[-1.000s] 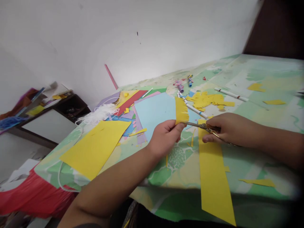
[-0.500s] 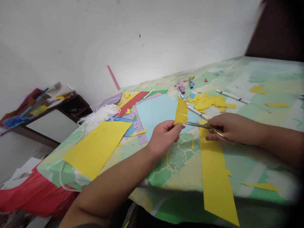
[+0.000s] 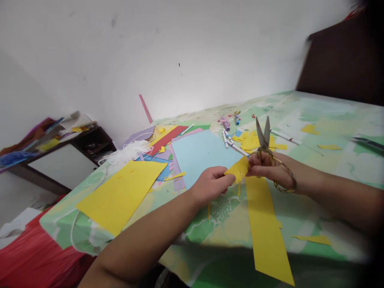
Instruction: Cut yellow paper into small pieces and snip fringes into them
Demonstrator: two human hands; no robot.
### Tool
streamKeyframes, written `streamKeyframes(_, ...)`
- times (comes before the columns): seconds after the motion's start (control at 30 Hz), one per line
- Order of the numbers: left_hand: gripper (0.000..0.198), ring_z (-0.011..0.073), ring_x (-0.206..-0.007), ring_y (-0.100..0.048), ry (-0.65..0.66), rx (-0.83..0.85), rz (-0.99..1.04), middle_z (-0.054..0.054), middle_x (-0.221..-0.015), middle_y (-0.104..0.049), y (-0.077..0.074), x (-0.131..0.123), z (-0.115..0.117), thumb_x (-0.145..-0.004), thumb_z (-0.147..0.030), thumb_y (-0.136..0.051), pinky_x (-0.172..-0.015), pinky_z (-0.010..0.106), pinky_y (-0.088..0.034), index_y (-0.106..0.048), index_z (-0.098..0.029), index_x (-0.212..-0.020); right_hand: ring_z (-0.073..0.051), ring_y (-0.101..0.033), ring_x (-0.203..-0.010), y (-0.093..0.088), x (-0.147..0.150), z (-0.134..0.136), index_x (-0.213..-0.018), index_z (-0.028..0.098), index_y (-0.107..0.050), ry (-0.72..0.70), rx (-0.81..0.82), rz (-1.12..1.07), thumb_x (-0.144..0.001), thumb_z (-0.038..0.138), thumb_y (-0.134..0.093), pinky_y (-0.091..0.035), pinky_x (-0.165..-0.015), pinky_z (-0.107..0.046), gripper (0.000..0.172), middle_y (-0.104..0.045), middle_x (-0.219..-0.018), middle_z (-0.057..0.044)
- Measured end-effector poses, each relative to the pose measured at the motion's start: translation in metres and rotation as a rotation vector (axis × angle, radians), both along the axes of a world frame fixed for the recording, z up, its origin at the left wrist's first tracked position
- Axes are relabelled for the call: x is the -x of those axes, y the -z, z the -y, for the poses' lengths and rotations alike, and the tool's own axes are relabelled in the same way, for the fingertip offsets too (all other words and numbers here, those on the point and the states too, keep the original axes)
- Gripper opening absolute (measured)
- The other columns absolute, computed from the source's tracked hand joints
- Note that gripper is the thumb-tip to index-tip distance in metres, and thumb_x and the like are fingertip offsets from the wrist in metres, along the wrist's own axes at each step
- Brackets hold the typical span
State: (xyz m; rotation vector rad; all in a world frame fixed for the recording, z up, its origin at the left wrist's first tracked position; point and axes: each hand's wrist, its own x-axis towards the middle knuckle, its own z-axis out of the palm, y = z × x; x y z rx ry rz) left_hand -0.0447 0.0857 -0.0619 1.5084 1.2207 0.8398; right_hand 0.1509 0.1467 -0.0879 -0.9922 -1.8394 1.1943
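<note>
My left hand (image 3: 211, 183) pinches one end of a small piece of yellow paper (image 3: 238, 171) between thumb and fingers. The fingertips of my right hand (image 3: 277, 170) are at the paper's other end. That same hand also holds a pair of scissors (image 3: 263, 135), blades parted and pointing up, the handle loops around by the palm. A long yellow paper strip (image 3: 265, 228) lies under my right hand and runs over the table's front edge. Beyond the hands are a pile of cut yellow scraps (image 3: 249, 141) and a light blue sheet (image 3: 204, 156).
On the patterned tablecloth (image 3: 222, 236) lie a yellow sheet (image 3: 123, 196), white string (image 3: 129, 148), several white markers (image 3: 286, 137), a red strip (image 3: 169, 140) and two small paper rolls (image 3: 225, 124). A dark tool (image 3: 369, 143) is at right. A cabinet (image 3: 64, 164) and red plastic (image 3: 45, 244) are at left.
The scissors have left the paper's fringed edge and swung upright in my right hand. Its fingertips have come to the paper, which has tilted over. The view has shifted slightly.
</note>
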Motion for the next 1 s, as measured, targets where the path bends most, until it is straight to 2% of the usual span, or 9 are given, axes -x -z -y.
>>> streamKeyframes(0.13,0.021,0.0056,-0.042,-0.033,-0.054,-0.009,-0.019,-0.006,-0.043,-0.04,-0.001,-0.002,0.0,-0.066,-0.029,-0.048,-0.044,0.021,-0.024,-0.041,-0.017,-0.05,-0.014,-0.053,-0.058,-0.002,0.002,0.008,-0.07,0.022,-0.044,-0.057,0.046,-0.012,-0.065,0.04,-0.063,-0.041,-0.055,-0.027,0.026,-0.053,-0.058,0.004)
streamKeyframes(0.33,0.019,0.0065,-0.042,-0.034,-0.101,-0.017,0.021,-0.006,-0.044,-0.041,0.002,-0.003,-0.003,-0.068,-0.033,-0.049,-0.045,0.021,-0.026,-0.049,-0.016,-0.059,-0.013,-0.052,-0.061,-0.01,0.002,0.01,-0.069,0.022,-0.04,0.038,0.01,0.029,-0.069,0.035,-0.057,-0.04,-0.057,-0.026,0.021,-0.054,-0.063,0.004)
streamKeyframes(0.4,0.02,0.0069,-0.044,-0.034,-0.111,-0.038,0.006,-0.006,-0.045,-0.041,0.003,-0.002,-0.004,-0.069,-0.036,-0.049,-0.045,0.021,-0.026,-0.051,-0.016,-0.063,-0.012,-0.051,-0.06,-0.013,0.0,0.006,-0.07,0.022,-0.04,0.124,-0.022,0.067,-0.069,0.036,-0.056,-0.039,-0.055,-0.026,0.021,-0.053,-0.063,0.004)
streamKeyframes(0.47,0.022,0.007,-0.046,-0.034,-0.115,-0.098,-0.055,-0.006,-0.048,-0.041,0.003,-0.001,-0.004,-0.07,-0.037,-0.049,-0.047,0.021,-0.026,-0.052,-0.016,-0.065,-0.012,-0.049,-0.056,-0.016,-0.007,-0.003,-0.071,0.022,-0.041,0.278,-0.092,0.156,-0.069,0.04,-0.056,-0.037,-0.051,-0.025,0.023,-0.052,-0.062,0.004)
streamKeyframes(0.6,0.026,0.0075,-0.053,-0.034,-0.084,-0.272,-0.196,-0.005,-0.054,-0.039,0.004,0.002,-0.004,-0.072,-0.039,-0.048,-0.052,0.021,-0.029,-0.05,-0.016,-0.06,-0.014,-0.046,-0.056,-0.02,-0.035,-0.03,-0.069,0.022,-0.044,0.575,-0.35,0.557,-0.07,0.045,-0.05,-0.035,-0.051,-0.027,0.024,-0.051,-0.063,0.001)
streamKeyframes(0.73,0.027,0.0087,-0.056,-0.037,-0.108,-0.367,-0.282,-0.005,-0.056,-0.04,0.006,0.005,-0.006,-0.075,-0.038,-0.044,-0.054,0.022,-0.03,-0.051,-0.016,-0.061,-0.018,-0.046,-0.062,-0.017,-0.06,-0.053,-0.064,0.023,-0.045,0.624,-0.383,0.654,-0.065,0.043,-0.055,-0.033,-0.056,-0.029,0.023,-0.053,-0.065,-0.002)
streamKeyframes(0.8,0.027,0.0099,-0.056,-0.039,-0.117,-0.45,-0.393,-0.003,-0.056,-0.044,0.007,0.006,-0.009,-0.077,-0.037,-0.042,-0.055,0.023,-0.031,-0.054,-0.017,-0.063,-0.019,-0.047,-0.065,-0.014,-0.066,-0.058,-0.065,0.023,-0.045,0.655,-0.382,0.668,-0.066,0.046,-0.054,-0.033,-0.057,-0.03,0.025,-0.054,-0.068,-0.004)
streamKeyframes(0.9,0.027,0.0137,-0.062,-0.047,-0.01,-0.595,-0.605,0.001,-0.064,-0.055,0.006,0.005,-0.008,-0.079,-0.034,-0.04,-0.061,0.027,-0.034,-0.061,-0.017,-0.074,-0.021,-0.05,-0.075,-0.013,-0.068,-0.059,-0.068,0.022,-0.045,0.72,-0.384,0.657,-0.068,0.048,-0.052,-0.033,-0.062,-0.031,0.027,-0.058,-0.082,-0.007)
streamKeyframes(1.0,0.031,0.0205,-0.078,-0.053,0.186,-0.718,-0.739,0.009,-0.081,-0.063,-0.001,-0.001,0.009,-0.08,-0.035,-0.041,-0.073,0.033,-0.038,-0.062,-0.016,-0.093,-0.023,-0.05,-0.084,-0.018,-0.07,-0.054,-0.069,0.022,-0.043,0.747,-0.385,0.636,-0.071,0.05,-0.049,-0.032,-0.067,-0.032,0.029,-0.059,-0.094,-0.01)
